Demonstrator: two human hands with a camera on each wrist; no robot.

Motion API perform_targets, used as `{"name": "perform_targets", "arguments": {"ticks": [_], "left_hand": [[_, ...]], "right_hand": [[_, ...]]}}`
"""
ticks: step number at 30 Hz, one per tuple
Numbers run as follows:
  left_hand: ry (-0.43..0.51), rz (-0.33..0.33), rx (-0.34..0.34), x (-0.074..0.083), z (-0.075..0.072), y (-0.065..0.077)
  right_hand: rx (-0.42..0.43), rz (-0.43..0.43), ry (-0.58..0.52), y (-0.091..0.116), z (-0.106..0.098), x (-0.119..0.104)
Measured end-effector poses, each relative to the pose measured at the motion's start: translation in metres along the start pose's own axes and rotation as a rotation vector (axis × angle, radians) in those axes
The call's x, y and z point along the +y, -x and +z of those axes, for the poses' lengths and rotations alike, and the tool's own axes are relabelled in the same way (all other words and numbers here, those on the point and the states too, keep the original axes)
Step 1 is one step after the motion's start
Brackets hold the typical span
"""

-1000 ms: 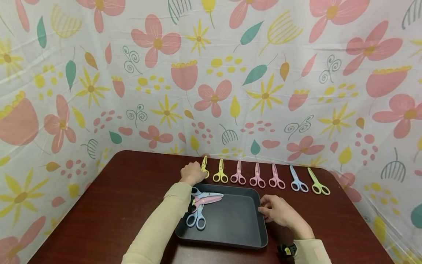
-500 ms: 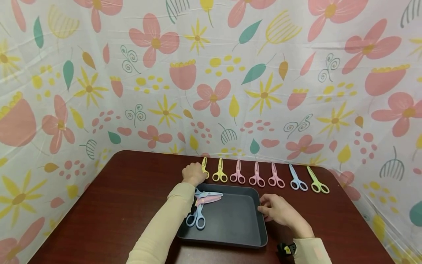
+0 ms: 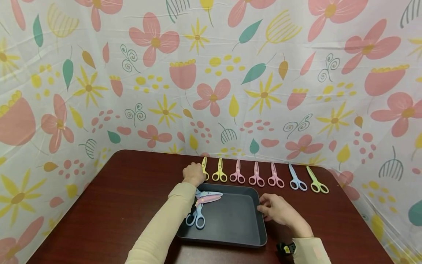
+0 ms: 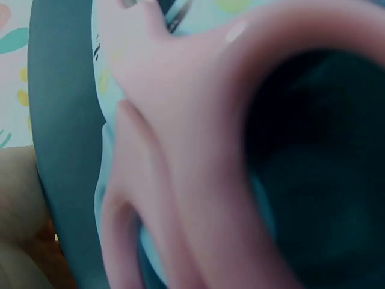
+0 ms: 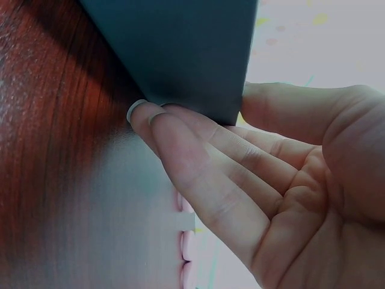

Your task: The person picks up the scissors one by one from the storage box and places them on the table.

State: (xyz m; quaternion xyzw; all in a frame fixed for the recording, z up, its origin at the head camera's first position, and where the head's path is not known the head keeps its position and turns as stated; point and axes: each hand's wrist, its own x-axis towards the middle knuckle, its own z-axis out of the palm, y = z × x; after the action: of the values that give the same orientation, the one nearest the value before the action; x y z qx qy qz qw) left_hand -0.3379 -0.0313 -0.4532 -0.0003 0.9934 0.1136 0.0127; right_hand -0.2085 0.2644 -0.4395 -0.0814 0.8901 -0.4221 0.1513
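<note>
In the head view my left hand (image 3: 193, 173) reaches over the tray's far left corner to the leftmost yellow scissors (image 3: 204, 169), holding them by the handle end; its fingertips are mostly hidden. My right hand (image 3: 278, 209) grips the right wall of the dark grey tray (image 3: 239, 240). The right wrist view has its thumb (image 5: 283, 108) at the rim and its fingers against the outer wall. Inside the tray lie pink scissors (image 3: 208, 200) on top of blue scissors (image 3: 199, 219), with another blue blade behind. Pink scissors handles (image 4: 204, 120) fill the left wrist view.
Along the table's back edge runs a row of upright scissors: another yellow pair (image 3: 219, 171), several pink ones (image 3: 237, 172), a blue pair (image 3: 297, 179) and a green pair (image 3: 317, 181). A flowered cloth (image 3: 211, 91) hangs directly behind the dark red table (image 3: 132, 198).
The leftmost yellow scissors have turned and shifted slightly, their handle coming nearer to me under the left hand. The left forearm has moved a little right. The right hand stays on the tray.
</note>
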Motion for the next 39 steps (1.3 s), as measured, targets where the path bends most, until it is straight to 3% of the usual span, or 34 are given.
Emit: {"name": "perform_targets", "arguments": {"ticks": [7, 14, 23, 30, 39], "left_hand": [[0.028, 0.002, -0.022, -0.003, -0.003, 0.004], [0.083, 0.022, -0.076, -0.008, -0.022, 0.013], [0.170, 0.094, -0.124, -0.021, -0.033, 0.014], [0.254, 0.191, -0.141, -0.030, -0.053, 0.026], [0.246, 0.393, -0.165, -0.042, -0.062, 0.061]], "right_hand": [[0.002, 0.021, 0.001, 0.000, 0.002, 0.000], [0.010, 0.015, 0.005, 0.000, 0.001, 0.000], [0.011, 0.009, 0.009, 0.000, 0.000, -0.002], [0.012, 0.000, 0.016, -0.001, 0.000, -0.002], [0.006, 0.007, 0.015, 0.000, 0.001, -0.002]]}}
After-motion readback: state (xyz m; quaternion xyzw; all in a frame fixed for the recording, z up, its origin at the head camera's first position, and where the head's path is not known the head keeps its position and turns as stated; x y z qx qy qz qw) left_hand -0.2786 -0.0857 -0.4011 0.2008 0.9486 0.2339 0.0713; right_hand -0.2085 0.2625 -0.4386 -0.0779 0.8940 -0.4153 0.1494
